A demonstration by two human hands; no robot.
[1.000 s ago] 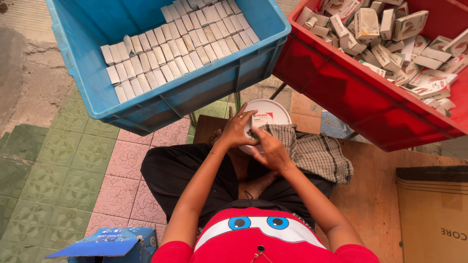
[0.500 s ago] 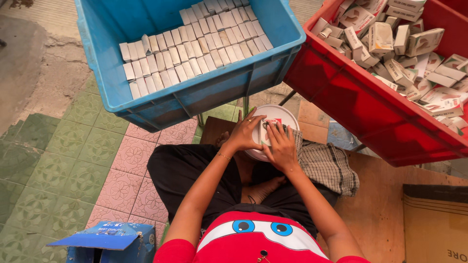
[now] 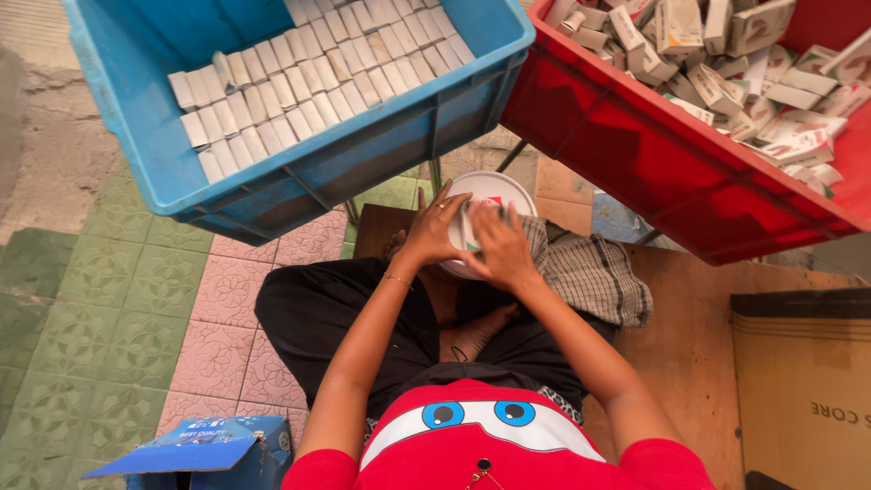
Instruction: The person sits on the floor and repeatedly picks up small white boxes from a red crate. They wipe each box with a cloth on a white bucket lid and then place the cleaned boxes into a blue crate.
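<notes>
Both closed around a small white carton (image 3: 474,222): left hand (image 3: 434,231) pinching one end, right hand (image 3: 497,249) wrapped over the other, above a white bucket (image 3: 490,189) in the lap. Probably light, thin-walled, easily crushed; best gripped by edges. Hemmed between blue crate (image 3: 381,154) and red crate (image 3: 653,172); open room only near the knees.
</notes>
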